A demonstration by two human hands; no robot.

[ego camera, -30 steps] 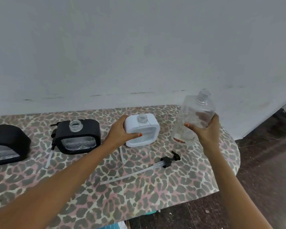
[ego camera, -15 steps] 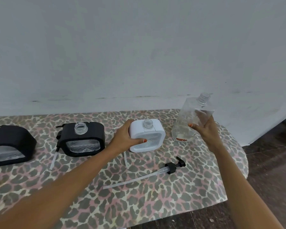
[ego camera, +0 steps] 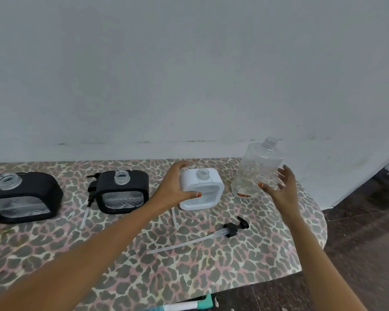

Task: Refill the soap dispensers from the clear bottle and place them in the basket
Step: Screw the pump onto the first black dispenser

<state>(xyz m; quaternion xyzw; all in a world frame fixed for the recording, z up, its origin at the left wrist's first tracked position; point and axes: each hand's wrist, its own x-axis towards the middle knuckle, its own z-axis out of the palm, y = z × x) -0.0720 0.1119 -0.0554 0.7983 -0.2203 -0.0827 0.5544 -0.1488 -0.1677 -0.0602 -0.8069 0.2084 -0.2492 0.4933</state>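
A white square soap dispenser (ego camera: 206,193) with an open neck stands on the leopard-print table (ego camera: 189,265). My left hand (ego camera: 174,186) grips its left side, thumb on the front. To its right the clear bottle (ego camera: 255,170) stands upright and uncapped, nearly empty. My right hand (ego camera: 283,185) is just beside the bottle with fingers spread and no grip on it. Two black dispensers, one (ego camera: 122,191) in the middle and one (ego camera: 20,197) at the far left, stand uncapped. The basket is out of view.
A black pump head with a long clear tube (ego camera: 211,234) lies in front of the white dispenser. Another black pump (ego camera: 91,191) with its tube lies beside the middle black dispenser. The wall runs close behind the table. The table's rounded edge is at the right.
My right hand has set the clear bottle down upright on the table and let go, fingers now spread. My left hand keeps its hold on the white dispenser.
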